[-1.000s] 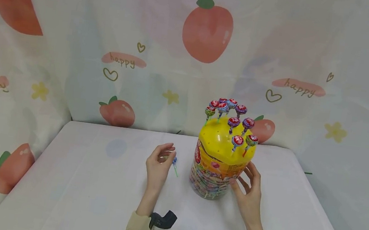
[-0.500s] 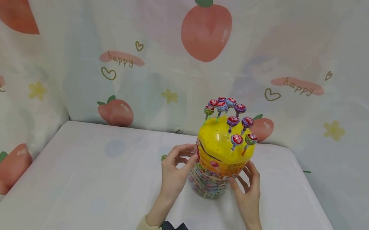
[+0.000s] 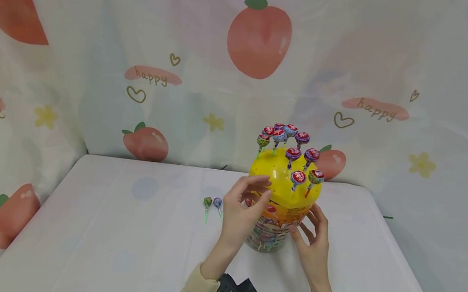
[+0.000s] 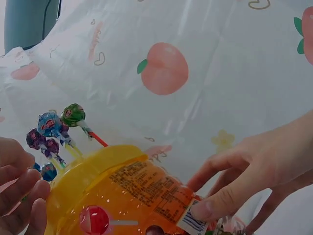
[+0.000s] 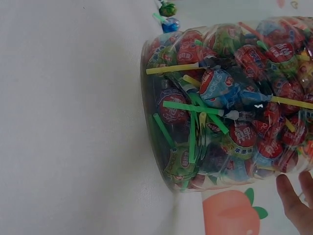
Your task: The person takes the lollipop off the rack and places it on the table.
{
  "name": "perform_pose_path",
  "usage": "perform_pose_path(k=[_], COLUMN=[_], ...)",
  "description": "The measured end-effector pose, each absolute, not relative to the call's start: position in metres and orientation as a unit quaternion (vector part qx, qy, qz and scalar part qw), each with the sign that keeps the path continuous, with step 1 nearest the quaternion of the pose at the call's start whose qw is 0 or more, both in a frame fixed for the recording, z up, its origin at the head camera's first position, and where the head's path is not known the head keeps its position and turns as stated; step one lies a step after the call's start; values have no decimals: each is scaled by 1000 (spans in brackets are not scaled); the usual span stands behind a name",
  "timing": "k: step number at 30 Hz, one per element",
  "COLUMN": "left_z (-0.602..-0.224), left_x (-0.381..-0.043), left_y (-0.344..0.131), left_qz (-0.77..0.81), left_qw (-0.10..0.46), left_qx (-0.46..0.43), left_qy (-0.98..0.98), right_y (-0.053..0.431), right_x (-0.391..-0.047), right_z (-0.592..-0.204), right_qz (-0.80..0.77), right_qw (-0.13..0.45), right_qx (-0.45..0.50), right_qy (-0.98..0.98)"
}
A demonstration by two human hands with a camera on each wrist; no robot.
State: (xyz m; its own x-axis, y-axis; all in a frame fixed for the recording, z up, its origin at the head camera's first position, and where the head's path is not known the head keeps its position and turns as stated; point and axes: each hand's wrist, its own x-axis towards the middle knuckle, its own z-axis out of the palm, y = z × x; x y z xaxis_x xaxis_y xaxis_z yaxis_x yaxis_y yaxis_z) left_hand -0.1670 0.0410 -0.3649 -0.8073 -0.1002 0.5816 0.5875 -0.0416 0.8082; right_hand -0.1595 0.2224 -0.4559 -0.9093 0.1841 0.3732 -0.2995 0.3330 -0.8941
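Observation:
A clear plastic jar of wrapped lollipops, with a yellow domed lid, stands on the table. Several lollipops stick up from holes in the lid. My right hand grips the jar's right side, its thumb on the label in the left wrist view. My left hand is at the left front of the lid with loosely bent fingers; nothing shows between them. Whether it touches the lid is unclear. Left of it, a green lollipop and a blue lollipop lie on the table.
A white cloth covers the table. A fruit-printed curtain rises behind and along the sides. Black wrist mounts sit at both cuffs. The packed jar body fills much of the right wrist view.
My left hand has moved right from beside the loose lollipops to the lid's left front, leaving both lollipops in sight on the table. The right hand stays on the jar.

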Motion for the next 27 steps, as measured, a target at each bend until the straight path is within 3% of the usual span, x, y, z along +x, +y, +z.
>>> perform_pose_path(k=[12, 27], left_z=[-352, -339], left_x=[-170, -171], left_y=[58, 68], left_qz=[-614, -579], left_qw=[314, 301], left_qx=[-252, -259], left_qy=[-679, -713], right_y=[222, 221], right_x=[-161, -159], right_z=[-456, -454], right_qz=[579, 577], right_qw=[210, 208], right_qx=[36, 28], right_qy=[-787, -789])
